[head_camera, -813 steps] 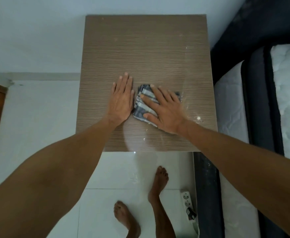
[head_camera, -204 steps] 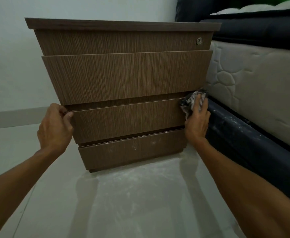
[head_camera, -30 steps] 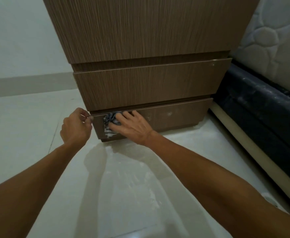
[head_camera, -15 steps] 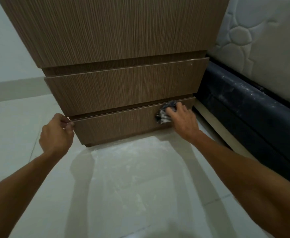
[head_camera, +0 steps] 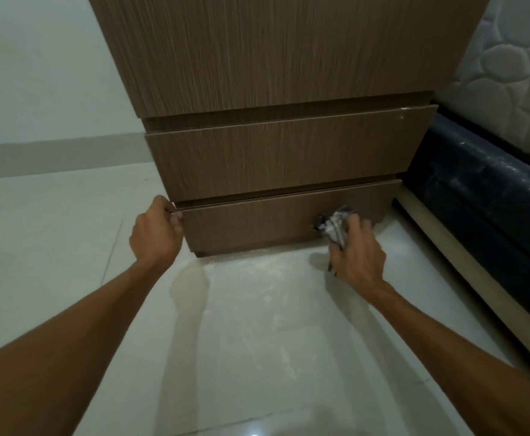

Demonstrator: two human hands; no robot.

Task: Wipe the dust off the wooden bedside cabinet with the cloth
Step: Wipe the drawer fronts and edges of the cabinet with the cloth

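The wooden bedside cabinet point(head_camera: 276, 158) fills the upper middle of the head view, seen from low down, with stacked drawer fronts. My right hand point(head_camera: 356, 253) holds a bunched grey-and-white striped cloth point(head_camera: 334, 226) against the right part of the lowest drawer front, close to the floor. My left hand point(head_camera: 157, 234) grips the left corner of that same bottom drawer front, fingers curled over its edge.
Pale glossy floor tiles point(head_camera: 241, 325) carry a spread of white dust in front of the cabinet. A dark bed base point(head_camera: 483, 196) and a white quilted mattress point(head_camera: 509, 73) stand close on the right. A light wall with a skirting strip point(head_camera: 53, 155) runs on the left.
My right hand has slid the cloth from the left end of the bottom drawer front to its right part and slightly lower. My left hand stays on the left corner.
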